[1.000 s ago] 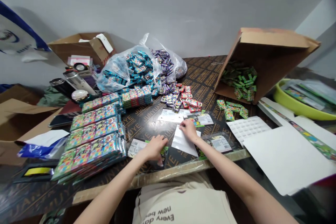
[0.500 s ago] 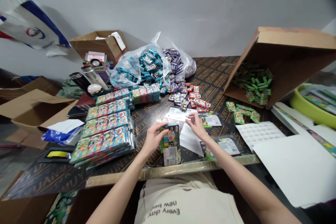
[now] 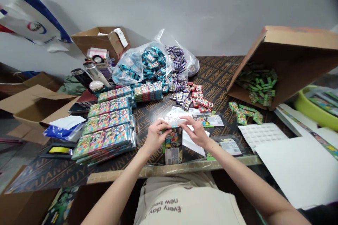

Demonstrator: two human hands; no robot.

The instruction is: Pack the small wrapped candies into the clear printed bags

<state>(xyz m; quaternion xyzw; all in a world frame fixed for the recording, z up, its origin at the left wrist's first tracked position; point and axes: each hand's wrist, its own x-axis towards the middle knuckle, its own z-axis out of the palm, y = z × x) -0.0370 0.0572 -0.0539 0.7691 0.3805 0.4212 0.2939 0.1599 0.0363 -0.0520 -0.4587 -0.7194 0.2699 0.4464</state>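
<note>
A black printed pouch (image 3: 173, 145) stands at the center of the work between a person's two bare hands, its upper edge at the fingertips and its lower end close to the table's taped front edge (image 3: 171, 171). The left hand (image 3: 157, 134) pinches the pouch's upper left corner between thumb and fingers, while the right hand (image 3: 195, 132) grips the clear strip at the top from the other side. A white sheet (image 3: 194, 143) lies just beside the pouch, partly under the right hand; another printed pouch (image 3: 230, 146) rests flat to the right of that wrist, and a third (image 3: 212, 120) lies just beyond its knuckles. Farther out from the hands sit small red packets (image 3: 202, 102) and purple packets (image 3: 182, 98), backed by clear plastic bags (image 3: 130, 64) of blue and purple ones. Stacks of colorful packs (image 3: 108, 135) rise to the left of the left hand. Well to the right of the right hand, loose green packets (image 3: 245, 113) lie before a tipped cardboard box (image 3: 287, 63), near large white sheets (image 3: 295, 168) and a yellow-green basin (image 3: 303, 103).
</note>
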